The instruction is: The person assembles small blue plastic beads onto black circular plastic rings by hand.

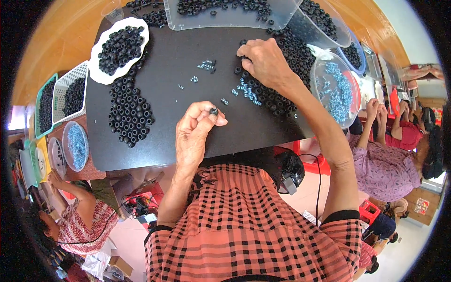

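Between the thumb and fingertips of my left hand (193, 129) is a small round black knob (213, 111) with a metal-rimmed hole facing up. My right hand (267, 63) reaches to the left edge of a large heap of black knobs (295, 54), fingers curled down among the nearest ones; what they pinch, if anything, is hidden. Just below it lie small shiny metal coil-like inserts (246, 91). A few more inserts (206, 65) are scattered mid-table. To the left, many knobs (129, 113) lie side by side, holes mostly upward.
The dark table (174, 89) carries a white scalloped plate (95, 66) of knobs and a clear bin (230, 27) at the back. A clear tub (319, 101) of inserts stands right. White basket (58, 101) and insert bowl (68, 155) stand left. Other people sit on both sides.
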`<state>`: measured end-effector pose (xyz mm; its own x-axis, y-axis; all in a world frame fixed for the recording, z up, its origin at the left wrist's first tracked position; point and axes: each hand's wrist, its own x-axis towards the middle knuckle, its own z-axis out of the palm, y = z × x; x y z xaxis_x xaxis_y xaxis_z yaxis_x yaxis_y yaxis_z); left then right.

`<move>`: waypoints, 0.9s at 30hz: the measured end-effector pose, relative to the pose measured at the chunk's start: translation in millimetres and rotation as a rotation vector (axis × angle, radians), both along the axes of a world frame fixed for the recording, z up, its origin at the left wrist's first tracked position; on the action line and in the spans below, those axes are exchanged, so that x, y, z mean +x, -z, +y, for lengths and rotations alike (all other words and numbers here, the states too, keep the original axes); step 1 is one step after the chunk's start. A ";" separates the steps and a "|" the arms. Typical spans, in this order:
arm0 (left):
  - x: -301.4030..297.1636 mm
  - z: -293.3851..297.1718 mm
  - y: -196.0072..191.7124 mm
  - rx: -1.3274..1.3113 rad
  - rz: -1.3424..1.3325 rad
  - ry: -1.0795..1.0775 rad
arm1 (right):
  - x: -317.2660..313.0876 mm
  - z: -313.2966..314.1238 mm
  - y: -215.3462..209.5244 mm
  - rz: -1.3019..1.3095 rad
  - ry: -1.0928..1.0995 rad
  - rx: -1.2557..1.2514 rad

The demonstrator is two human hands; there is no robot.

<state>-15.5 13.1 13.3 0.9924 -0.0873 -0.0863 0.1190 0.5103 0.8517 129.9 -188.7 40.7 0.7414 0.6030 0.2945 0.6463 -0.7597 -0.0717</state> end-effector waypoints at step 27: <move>13.4 -9.2 1.1 -0.083 -0.011 -0.068 | -79.7 40.9 -9.1 0.894 -0.107 1.040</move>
